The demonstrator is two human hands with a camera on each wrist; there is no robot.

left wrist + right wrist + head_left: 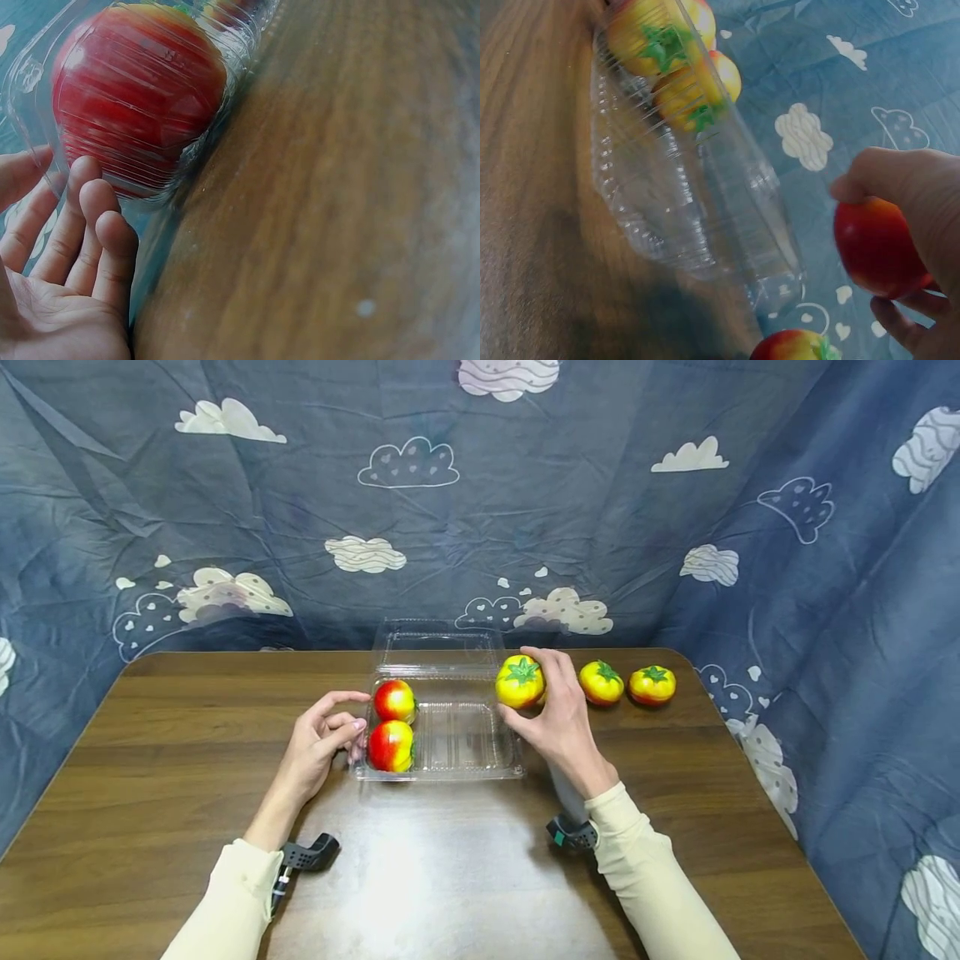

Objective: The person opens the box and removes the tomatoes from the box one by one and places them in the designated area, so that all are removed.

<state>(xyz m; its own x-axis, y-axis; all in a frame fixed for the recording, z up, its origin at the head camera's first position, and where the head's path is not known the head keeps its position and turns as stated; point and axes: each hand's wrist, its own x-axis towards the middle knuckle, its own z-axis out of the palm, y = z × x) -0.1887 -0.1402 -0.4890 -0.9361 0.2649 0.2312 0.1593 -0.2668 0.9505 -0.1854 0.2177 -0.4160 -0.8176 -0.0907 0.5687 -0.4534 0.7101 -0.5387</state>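
My right hand [558,718] holds a yellow-and-red tomato [520,682] with a green star-shaped leaf top, thumb and fingers around its sides. The tomato hangs over the right wall of a clear plastic clamshell box [465,739]. In the right wrist view, the held tomato [879,247] shows its red underside. Two more tomatoes lie on their sides along the box's left end, one [394,701] behind the other [391,746]. My left hand [322,739] is at the box's left wall, its relaxed fingertips [82,174] right at the ribbed plastic in the left wrist view.
The box's hinged lid [438,647] stands open toward the back. Right of my right hand, two tomatoes, one nearer [601,682] and one farther [652,685], sit leaf side up on the wooden table [187,718]. A blue cloud-print curtain [420,527] hangs behind.
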